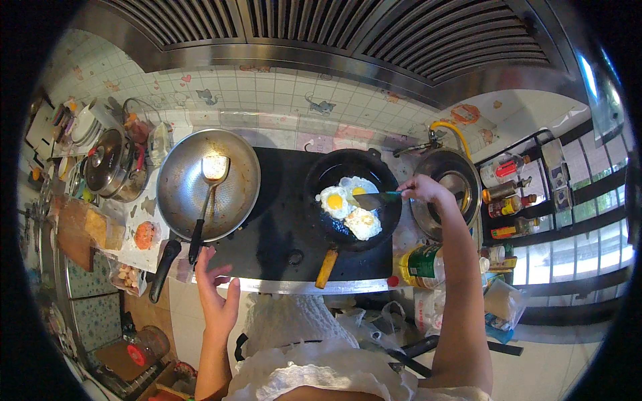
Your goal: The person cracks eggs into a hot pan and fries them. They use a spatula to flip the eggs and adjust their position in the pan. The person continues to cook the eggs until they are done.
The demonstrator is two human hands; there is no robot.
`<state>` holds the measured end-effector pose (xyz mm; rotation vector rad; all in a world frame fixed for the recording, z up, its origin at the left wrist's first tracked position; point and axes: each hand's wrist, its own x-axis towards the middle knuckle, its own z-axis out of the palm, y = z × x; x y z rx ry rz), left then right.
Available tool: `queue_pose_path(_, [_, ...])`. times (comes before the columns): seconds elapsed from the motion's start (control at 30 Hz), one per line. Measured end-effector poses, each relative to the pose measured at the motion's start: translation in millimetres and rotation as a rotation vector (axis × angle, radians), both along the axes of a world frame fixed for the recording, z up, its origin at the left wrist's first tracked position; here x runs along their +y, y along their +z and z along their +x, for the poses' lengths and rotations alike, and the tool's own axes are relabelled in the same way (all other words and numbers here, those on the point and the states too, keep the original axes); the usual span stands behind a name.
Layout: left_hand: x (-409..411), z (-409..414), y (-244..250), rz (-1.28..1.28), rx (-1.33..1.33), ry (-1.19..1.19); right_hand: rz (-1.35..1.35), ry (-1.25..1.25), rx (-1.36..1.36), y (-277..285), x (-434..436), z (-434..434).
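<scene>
My right hand (425,191) grips the handle of a flat-bladed utensil (370,201), perhaps a knife or turner. Its blade lies over the eggs in a black frying pan (321,173) on the right side of the stove. Three fried eggs (362,224) rest in the pan; two show yellow yolks upward, and the front one looks mostly white on top. My left hand (217,285) is empty with its fingers spread, by the stove's front edge. Just beyond its fingertips is the black handle of a spatula (215,170), which lies in a large steel wok (175,175).
An oil bottle (424,266) stands at the stove's right front corner, beside a red cap (392,281). Farther right are a metal basin (421,220) and several sauce bottles (505,206). A lidded pot (108,163) sits at left. The wok handle (164,270) and wooden pan handle (327,268) jut forward.
</scene>
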<state>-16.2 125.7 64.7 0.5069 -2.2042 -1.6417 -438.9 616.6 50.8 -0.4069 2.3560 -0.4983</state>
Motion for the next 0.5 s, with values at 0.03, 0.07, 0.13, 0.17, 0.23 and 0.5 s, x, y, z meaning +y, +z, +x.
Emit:
queue_pose_path(0.03, [0,-1,0,-0.004,0.001,-0.006,0.023,-0.021,0.0,2,4,4])
queue_pose_path(0.07, [0,-1,0,-0.008,0.003,-0.012,0.047,-0.043,0.001,2,7,9])
queue_pose_path(0.13, [0,-2,1,-0.016,0.008,-0.019,-0.091,-0.13,0.033,5,8,23])
queue_pose_path(0.17, [0,-2,2,-0.021,0.01,-0.021,-0.159,-0.174,0.05,5,7,31])
queue_pose_path(0.23, [0,-3,2,-0.019,0.021,-0.029,-0.215,-0.217,0.168,5,-5,50])
queue_pose_path(0.5, [-2,-4,-2,-0.029,0.047,-0.067,-0.116,-0.281,0.571,-34,-58,143])
